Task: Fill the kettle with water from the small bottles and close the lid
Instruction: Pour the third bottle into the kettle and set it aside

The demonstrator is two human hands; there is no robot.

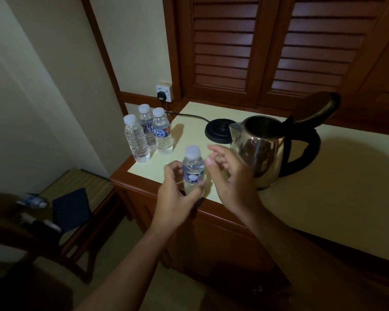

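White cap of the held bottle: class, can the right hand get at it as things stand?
Probably yes. The right hand hovers close beside the white cap with nothing between, and the left hand grips the bottle lower down.

Base of the bottle [193, 169] seems hidden behind left fingers [189, 196].

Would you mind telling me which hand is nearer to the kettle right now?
Right. The right hand hovers just in front of the kettle; the left hand is farther to the left, holding a small bottle.
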